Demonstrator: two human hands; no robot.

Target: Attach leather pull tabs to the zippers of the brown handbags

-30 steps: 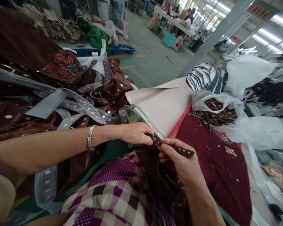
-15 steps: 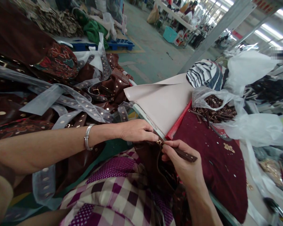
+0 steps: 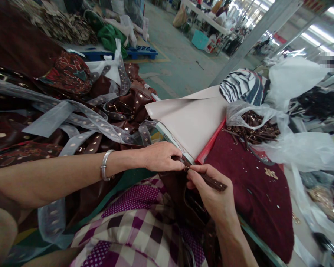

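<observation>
A dark brown leather bag point(image 3: 171, 184) rests against my lap, its mouth gaping to the right. My left hand point(image 3: 161, 157), with a silver bangle on the wrist, is closed on the bag's upper edge, thumb and finger close to a small metal fitting. My right hand point(image 3: 215, 193) pinches a narrow brown leather pull point(image 3: 213, 181) with small studs, whose free end sticks out over the hand. The fingertips of both hands nearly meet at the fitting, partly hiding it.
Several brown studded bags point(image 3: 139, 97) with plastic-wrapped straps lie heaped at the left. On the right are a maroon cloth point(image 3: 263, 200), gold-coloured rings point(image 3: 271, 172), a plastic bag of brown leather pulls point(image 3: 257, 128) and a pale sheet point(image 3: 192, 118). A metal post point(image 3: 253, 40) rises behind.
My right hand has shifted slightly left with the leather pull, closer to my left hand. The metal fitting between the fingertips is now more covered.
</observation>
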